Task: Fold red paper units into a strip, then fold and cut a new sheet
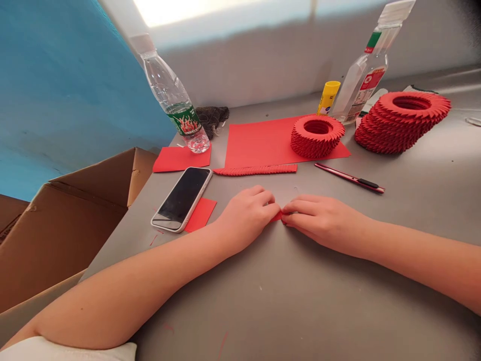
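Observation:
Between my two hands, at the middle of the grey table, a small piece of red paper [277,216] shows. My left hand [248,215] pinches it from the left, fingers curled. From the right, the fingertips of my right hand [319,218] press together on its other end. Most of the paper is hidden under the fingers, so its folds cannot be made out. Just beyond my hands lies a row of overlapped folded red paper pieces [259,170]. A utility knife [349,178] rests on the table past my right hand.
A phone [182,198] partly covers a red paper piece [202,214] on the left. Behind are a red sheet [255,140], a small paper ring stack [300,143], a taller stack [391,130], a glue stick [328,98] and two bottles [173,90]. Cardboard boxes [75,215] stand left.

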A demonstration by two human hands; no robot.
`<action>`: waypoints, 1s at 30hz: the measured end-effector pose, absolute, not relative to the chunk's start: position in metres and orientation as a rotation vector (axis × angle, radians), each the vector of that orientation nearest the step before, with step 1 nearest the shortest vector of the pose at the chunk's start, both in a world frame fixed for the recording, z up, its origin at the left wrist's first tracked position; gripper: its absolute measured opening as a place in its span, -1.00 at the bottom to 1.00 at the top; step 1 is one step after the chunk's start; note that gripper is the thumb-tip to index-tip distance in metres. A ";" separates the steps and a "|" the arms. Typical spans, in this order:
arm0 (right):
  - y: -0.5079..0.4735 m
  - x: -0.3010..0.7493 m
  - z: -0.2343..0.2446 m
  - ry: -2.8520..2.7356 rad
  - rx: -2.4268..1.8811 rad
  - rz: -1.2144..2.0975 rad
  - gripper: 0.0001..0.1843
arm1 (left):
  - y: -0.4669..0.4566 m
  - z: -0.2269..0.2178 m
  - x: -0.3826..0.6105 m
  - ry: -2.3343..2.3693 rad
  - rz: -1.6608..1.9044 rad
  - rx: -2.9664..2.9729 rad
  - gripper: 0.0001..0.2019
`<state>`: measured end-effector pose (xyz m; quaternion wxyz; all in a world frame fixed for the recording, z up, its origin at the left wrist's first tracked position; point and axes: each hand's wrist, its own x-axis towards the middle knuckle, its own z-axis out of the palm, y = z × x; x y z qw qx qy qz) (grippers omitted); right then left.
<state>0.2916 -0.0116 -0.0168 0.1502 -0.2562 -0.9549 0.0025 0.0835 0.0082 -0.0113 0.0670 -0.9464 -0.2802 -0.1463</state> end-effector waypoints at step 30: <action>-0.014 0.293 -0.002 -2.397 -1.105 0.131 -0.76 | 0.000 -0.003 0.089 -1.233 -0.385 -2.975 -0.79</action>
